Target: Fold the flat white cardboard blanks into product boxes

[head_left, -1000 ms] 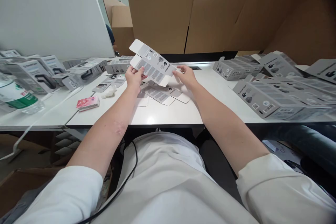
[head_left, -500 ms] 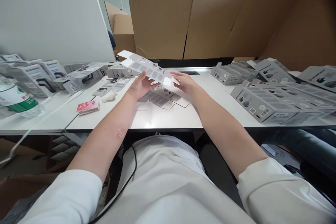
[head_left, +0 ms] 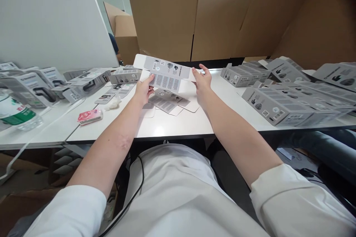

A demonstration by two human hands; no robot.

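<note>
A grey-and-white printed cardboard box (head_left: 167,77), with end flaps standing out, is held up above the table. My left hand (head_left: 144,89) grips its left lower part, thumb on the printed face and fingers behind. At the other end, my right hand (head_left: 202,79) pinches the white right flap, its other fingers raised and apart. Beneath, several flat unfolded box blanks (head_left: 169,102) lie overlapping on the white table (head_left: 175,127).
Formed grey boxes stand in rows at the right (head_left: 274,109) and left (head_left: 33,89). A water bottle (head_left: 18,113), a pink-and-white packet (head_left: 89,116) and a crumpled whitish piece (head_left: 113,103) are on the left. Large brown cardboard (head_left: 167,14) rises behind the table.
The box has turned so its printed faces show more fully towards me. My right hand has moved slightly up and right, opening its outer fingers. The view has shifted slightly.
</note>
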